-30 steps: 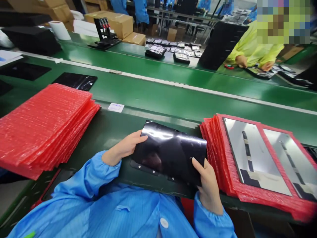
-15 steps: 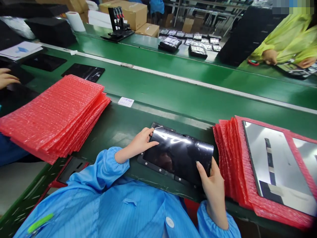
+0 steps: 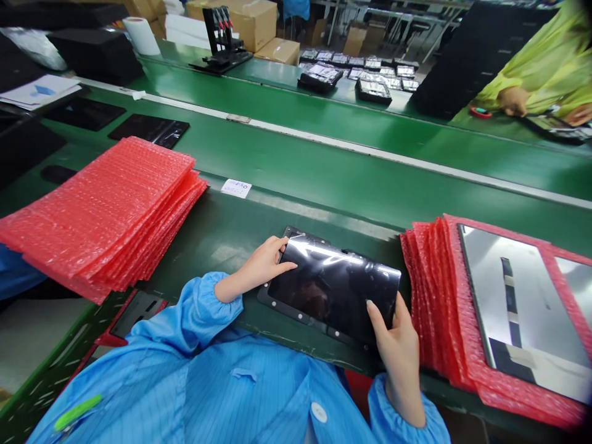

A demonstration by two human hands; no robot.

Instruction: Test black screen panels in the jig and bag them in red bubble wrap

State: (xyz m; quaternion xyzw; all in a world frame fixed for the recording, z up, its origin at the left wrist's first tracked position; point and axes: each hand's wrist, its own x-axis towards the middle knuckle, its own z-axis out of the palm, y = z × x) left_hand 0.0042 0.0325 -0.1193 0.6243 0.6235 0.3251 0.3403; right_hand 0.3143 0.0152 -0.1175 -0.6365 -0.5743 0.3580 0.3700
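Observation:
A glossy black display panel [image 3: 333, 285] lies low over a black jig plate [image 3: 296, 316] on the green bench in front of me. My left hand [image 3: 263, 265] grips the panel's left edge, thumb on top. On the right edge my right hand [image 3: 393, 339] is closed, thumb on the glass. Both blue sleeves reach in from below.
A pile of red bubble-wrap bags [image 3: 99, 209] lies to the left. More red bags carrying silvery panels [image 3: 518, 302] are stacked on the right. A green conveyor [image 3: 351, 179] runs behind, with a white label [image 3: 235, 188]. A person in yellow [image 3: 541, 68] works across.
The panel has come down from a raised tilt to sit nearly flat on the jig plate, both hands still on its edges. A co-worker's hand at far left is gone.

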